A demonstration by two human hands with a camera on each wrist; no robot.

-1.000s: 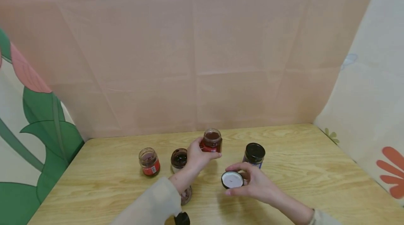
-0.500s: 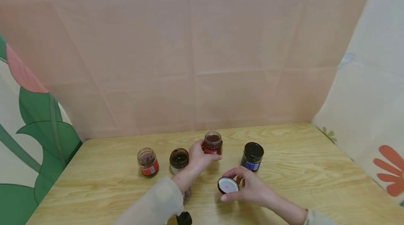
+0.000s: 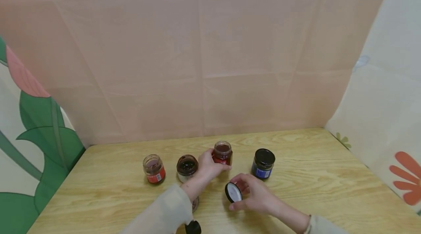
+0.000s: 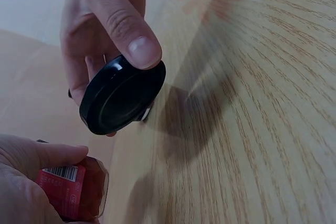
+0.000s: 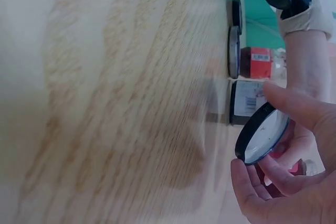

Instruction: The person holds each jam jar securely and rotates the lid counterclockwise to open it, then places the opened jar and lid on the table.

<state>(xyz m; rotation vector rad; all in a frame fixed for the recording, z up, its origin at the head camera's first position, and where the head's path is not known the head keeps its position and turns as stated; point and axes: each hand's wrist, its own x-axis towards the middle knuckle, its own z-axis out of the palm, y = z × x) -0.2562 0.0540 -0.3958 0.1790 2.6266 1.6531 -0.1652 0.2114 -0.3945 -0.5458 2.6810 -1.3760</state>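
My left hand (image 3: 208,170) grips a lidless glass jar (image 3: 223,159) with a red label and dark reddish contents. A barcode shows on that jar in the left wrist view, beneath the thumb. My right hand (image 3: 258,194) pinches a black jar lid (image 3: 234,192) by its rim, between thumb and fingers. The lid stands tilted on edge, its white inner face turned toward me in the head view. In the left wrist view its black outer side (image 4: 123,95) shows. Lid and jar are apart, the lid nearer to me and slightly right of the jar.
A blue-labelled jar (image 3: 263,164) with a black lid on stands to the right. On the left are an uncovered red-labelled jar (image 3: 154,169) and an uncovered dark-filled jar (image 3: 187,166). Two loose lids (image 5: 234,52) lie on the wooden table (image 3: 296,190), partly behind my left forearm in the head view.
My left hand has brought the jar down and slightly nearer to me. The right hand has moved left, away from the blue-labelled jar, and tipped the lid more steeply.
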